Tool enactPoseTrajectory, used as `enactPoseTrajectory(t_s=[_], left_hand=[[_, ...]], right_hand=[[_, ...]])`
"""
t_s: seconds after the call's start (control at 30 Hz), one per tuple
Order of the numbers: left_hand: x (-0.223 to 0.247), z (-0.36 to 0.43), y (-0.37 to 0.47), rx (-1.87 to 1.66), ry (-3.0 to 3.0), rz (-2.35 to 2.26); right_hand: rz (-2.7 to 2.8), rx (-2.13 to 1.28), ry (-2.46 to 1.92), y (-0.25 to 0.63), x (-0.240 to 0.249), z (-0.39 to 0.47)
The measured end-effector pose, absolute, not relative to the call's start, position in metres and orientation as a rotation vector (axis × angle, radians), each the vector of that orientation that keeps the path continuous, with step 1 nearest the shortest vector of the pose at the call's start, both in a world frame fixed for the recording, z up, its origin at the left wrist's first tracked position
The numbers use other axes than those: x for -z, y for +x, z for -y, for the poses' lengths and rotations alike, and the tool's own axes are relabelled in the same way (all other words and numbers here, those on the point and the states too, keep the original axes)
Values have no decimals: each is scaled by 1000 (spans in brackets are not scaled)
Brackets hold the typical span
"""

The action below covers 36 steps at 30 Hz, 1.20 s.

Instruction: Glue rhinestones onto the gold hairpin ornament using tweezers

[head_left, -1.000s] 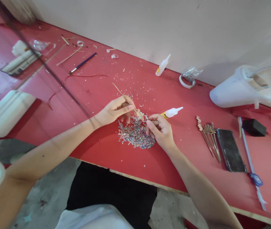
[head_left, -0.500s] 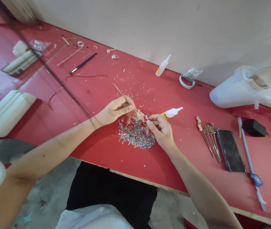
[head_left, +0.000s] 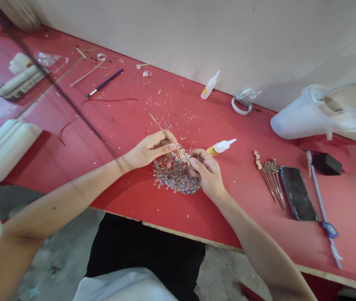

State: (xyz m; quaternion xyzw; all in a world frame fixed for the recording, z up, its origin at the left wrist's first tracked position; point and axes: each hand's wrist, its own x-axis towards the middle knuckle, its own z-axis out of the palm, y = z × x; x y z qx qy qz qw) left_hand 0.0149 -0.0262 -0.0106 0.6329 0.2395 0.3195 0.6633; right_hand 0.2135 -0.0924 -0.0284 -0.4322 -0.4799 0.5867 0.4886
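My left hand [head_left: 156, 146] is closed around the thin gold stem of a hairpin [head_left: 161, 126], which slants up and to the left. The hairpin's ornamental head [head_left: 184, 156], set with pale shiny bits, lies between my two hands. My right hand [head_left: 206, 169] is closed, thumb and fingers pinched at the right edge of that head. Whether a small tool also sits in those fingers is hidden. Beneath both hands spreads a pile of glittering shell-like chips [head_left: 178, 179]. Just behind my right hand lies a glue bottle [head_left: 222, 146] with a white nozzle.
More ornate hairpins [head_left: 273, 177] lie right of my hand, beside a phone [head_left: 297, 193] and a black block [head_left: 326, 163]. A second glue bottle [head_left: 209, 85], a tape roll [head_left: 241, 105] and a white jug [head_left: 303, 112] stand toward the wall. A paintbrush [head_left: 105, 82] lies back left.
The hairpin's head has turned and shows more fully, and my right fingertips have closed in on its edge. A small shiny tip at those fingers no longer shows. The view has shifted slightly.
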Motion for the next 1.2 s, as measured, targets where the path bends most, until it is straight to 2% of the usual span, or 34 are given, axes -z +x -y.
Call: enactPoseTrajectory(t_s=[1.2], left_hand=[[13,29,15,-731,1532,-547]], right_hand=[[1170,-1416,-1104,213,32,97]])
